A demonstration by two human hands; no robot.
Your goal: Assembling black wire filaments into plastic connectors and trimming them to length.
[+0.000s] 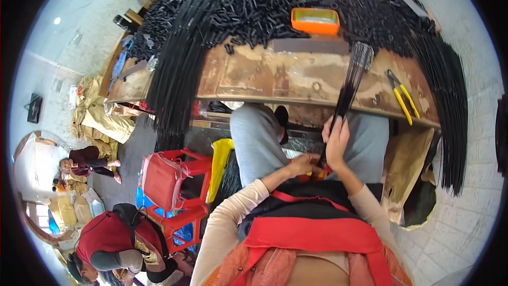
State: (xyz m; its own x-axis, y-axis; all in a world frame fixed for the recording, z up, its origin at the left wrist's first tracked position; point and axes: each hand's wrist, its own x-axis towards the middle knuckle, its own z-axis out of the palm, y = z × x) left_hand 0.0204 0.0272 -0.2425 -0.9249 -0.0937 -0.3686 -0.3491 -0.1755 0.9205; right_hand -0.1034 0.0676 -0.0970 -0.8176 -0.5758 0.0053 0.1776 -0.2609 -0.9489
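Hands (pixel 337 142) close together (right foremost)

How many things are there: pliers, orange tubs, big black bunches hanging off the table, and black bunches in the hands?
Yellow-handled pliers: 1
Orange tub: 1
Hanging black bunches: 2
Hand-held black bunch: 1
Total: 5
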